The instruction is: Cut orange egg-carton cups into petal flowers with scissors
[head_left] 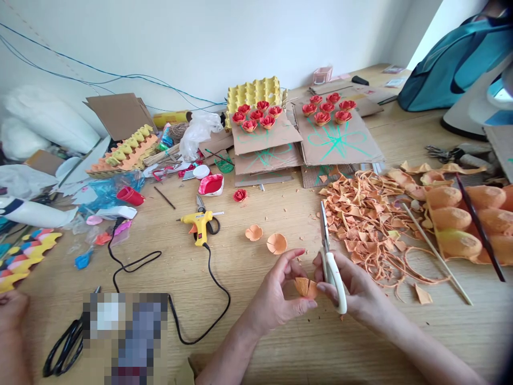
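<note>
My left hand [276,294] grips a small orange egg-carton cup [303,287] between thumb and fingers; a slit shows in its side. In my right hand [356,283] is a pair of scissors [326,235] with white handles, blades pointing away from me and seemingly together. The fingertips of my right hand are close to the cup; whether they touch it I cannot tell. Just beyond my hands lie a cut orange cup [277,244] and a petal-shaped one [254,232]. To the right spreads a heap of orange carton scraps [364,214].
A yellow glue gun [200,226] with a black cord rests left of centre. Red paper flowers [321,118] stand on cardboard sheets [340,141] behind. Red paint fills a small tub [210,185]. An orange egg carton [457,219] sits right. Another person's hand [12,315] is at far left.
</note>
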Demonstrator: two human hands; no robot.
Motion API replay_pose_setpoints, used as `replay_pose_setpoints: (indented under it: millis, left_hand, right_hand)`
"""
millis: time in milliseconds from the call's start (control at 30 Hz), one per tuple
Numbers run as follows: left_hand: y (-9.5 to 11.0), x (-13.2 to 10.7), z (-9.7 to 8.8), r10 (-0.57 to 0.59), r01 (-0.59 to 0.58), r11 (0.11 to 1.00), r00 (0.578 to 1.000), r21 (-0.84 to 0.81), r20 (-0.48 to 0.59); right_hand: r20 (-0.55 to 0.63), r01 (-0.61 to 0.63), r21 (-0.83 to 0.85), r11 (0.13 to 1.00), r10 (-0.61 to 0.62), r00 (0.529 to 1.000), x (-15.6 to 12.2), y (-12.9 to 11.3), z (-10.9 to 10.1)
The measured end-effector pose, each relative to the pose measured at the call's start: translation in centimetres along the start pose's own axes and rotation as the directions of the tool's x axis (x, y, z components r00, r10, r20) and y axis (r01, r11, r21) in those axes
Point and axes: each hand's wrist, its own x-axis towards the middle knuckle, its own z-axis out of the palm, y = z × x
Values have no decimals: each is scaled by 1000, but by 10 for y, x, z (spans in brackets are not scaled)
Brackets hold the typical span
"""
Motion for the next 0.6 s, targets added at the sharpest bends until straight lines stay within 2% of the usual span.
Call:
replay_pose_setpoints:
  millis: [100, 200, 300, 433, 600]
  left_hand:
    - [0, -1, 4, -15, 14, 1000, 1000, 25, 11]
    - [-1, -1, 8, -40, 41, 992, 999, -120, 3]
    - [-2, 0, 8, -86, 83, 959, 996, -271, 3]
    - [-4, 1, 10, -109, 93, 918, 994, -385, -20]
    - [-3, 1, 16, -131, 62, 893, 983, -446, -125]
  right_hand:
    - [-28, -4, 95, 995, 7, 1000, -1, 3, -1]
    - [-47, 5, 134, 991, 1, 999, -1, 3, -1]
    - [-99, 18, 73, 997, -11, 995, 0, 2, 1]
    - [-135, 75, -46, 996, -81, 988, -1, 4, 4]
    - [-117, 114, -157, 981, -133, 984, -4, 4, 7]
